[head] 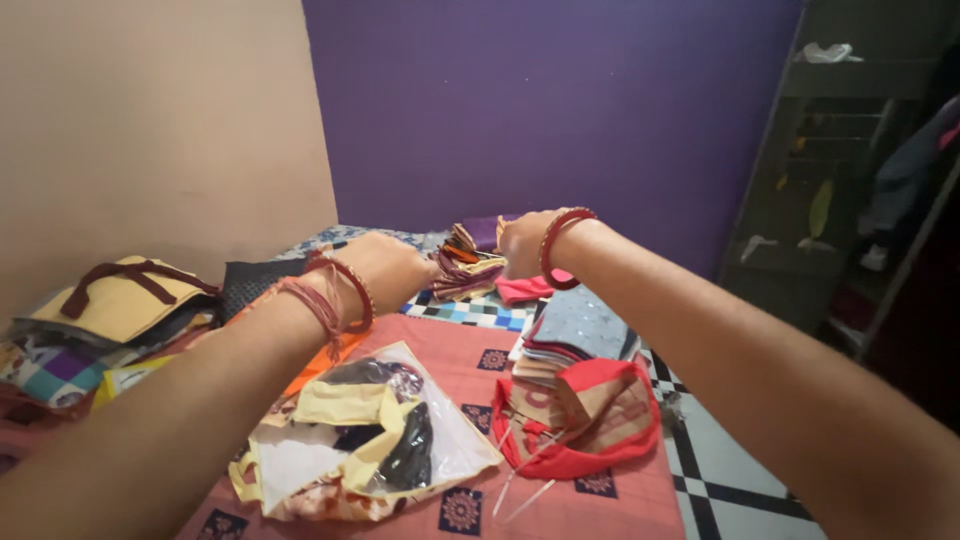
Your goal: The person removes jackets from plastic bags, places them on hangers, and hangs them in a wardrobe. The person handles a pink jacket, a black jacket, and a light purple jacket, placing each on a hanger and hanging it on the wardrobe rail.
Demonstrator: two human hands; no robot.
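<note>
Both hands at frame centre on a small cloth bundle (465,268) on the bed (730,480), left hand (388,268) and right hand (522,243) curled gripping it; sorted piles (575,335) nearby, more unsorted.

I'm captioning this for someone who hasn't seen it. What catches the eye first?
Two bangled arms reach forward, the left hand and right hand meeting at a small cloth bundle before a purple wall. Nearer lie a clear plastic packet and a red-edged fabric piece.
</note>
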